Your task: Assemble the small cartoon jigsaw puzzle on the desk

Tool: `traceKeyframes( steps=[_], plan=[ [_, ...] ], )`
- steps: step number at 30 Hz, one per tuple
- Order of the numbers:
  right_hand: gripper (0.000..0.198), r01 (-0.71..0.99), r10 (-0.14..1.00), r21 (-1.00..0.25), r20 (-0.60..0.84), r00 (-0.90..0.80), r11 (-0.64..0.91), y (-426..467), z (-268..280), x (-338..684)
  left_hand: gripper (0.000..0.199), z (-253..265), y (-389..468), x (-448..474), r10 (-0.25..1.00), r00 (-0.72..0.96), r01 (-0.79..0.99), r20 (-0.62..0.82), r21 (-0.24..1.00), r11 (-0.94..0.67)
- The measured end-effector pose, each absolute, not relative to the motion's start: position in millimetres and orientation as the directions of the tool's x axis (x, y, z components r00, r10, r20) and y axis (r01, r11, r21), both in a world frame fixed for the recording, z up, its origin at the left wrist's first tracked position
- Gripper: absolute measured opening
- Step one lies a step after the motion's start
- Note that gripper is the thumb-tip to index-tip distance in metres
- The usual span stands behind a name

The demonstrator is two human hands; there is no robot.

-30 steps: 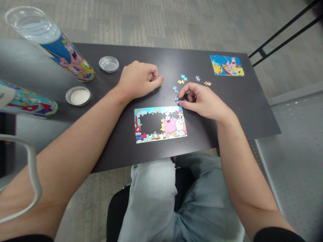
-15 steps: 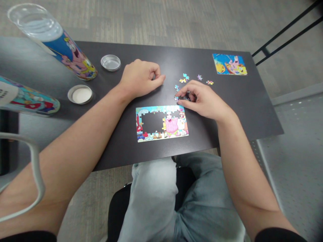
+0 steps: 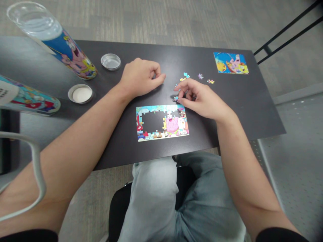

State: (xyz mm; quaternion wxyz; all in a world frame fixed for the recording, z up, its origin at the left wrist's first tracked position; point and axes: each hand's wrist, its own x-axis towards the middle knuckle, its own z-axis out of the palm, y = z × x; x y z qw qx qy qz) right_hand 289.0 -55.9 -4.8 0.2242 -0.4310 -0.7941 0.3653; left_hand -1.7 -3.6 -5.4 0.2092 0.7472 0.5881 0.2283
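Resting on the desk [image 3: 141,154], your left hand [image 3: 141,77] is loosely curled; you can't tell whether anything is inside. Your right hand [image 3: 202,97] has thumb and forefinger parted, with one piece [image 3: 176,98] at the thumb's tip. The puzzle [image 3: 173,126] lies flat between your forearms, close to the near edge, with a big gap in its left half. Beyond your right hand lie loose pieces [image 3: 200,76] and a card [image 3: 231,63]. On your left are two tubes [image 3: 73,53] and two round lids [image 3: 110,62].
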Motion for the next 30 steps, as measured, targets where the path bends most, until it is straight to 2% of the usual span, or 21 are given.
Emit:
traceKeyframes(
  steps=[2, 8, 12, 19, 24, 30],
  plan=[
    [0.031, 0.512, 0.844, -0.780, 0.040, -0.534, 0.361, -58.3, -0.9, 285.6, 0.027, -6.1, -3.4, -2.0, 0.973, 0.207, 0.779, 0.098, 0.585, -0.225],
    [0.013, 0.485, 0.826, -0.794, 0.037, -0.562, 0.366, -68.2, 10.5, 275.0, 0.029, -7.0, -3.4, -1.6, 0.972, 0.214, 0.789, 0.099, 0.570, -0.231],
    [0.014, 0.464, 0.821, -0.826, -0.001, -0.570, 0.321, -77.8, 15.2, 263.0, 0.030, -8.3, -3.1, -0.7, 0.968, 0.218, 0.796, 0.121, 0.553, -0.248],
    [0.012, 0.407, 0.737, -0.823, 0.022, -0.675, 0.397, -81.4, 10.8, 243.7, 0.031, -14.8, -1.1, -1.8, 0.945, 0.255, 0.770, 0.204, 0.548, -0.326],
    [0.002, 0.427, 0.737, -0.785, 0.056, -0.674, 0.450, -79.4, 2.8, 242.1, 0.034, -13.4, -1.5, -1.7, 0.943, 0.273, 0.795, 0.192, 0.506, -0.334],
    [0.007, 0.452, 0.735, -0.726, 0.108, -0.669, 0.518, -79.6, 2.2, 242.3, 0.035, -9.1, -4.4, 0.5, 0.945, 0.273, 0.798, 0.182, 0.505, -0.328]
  ],
)
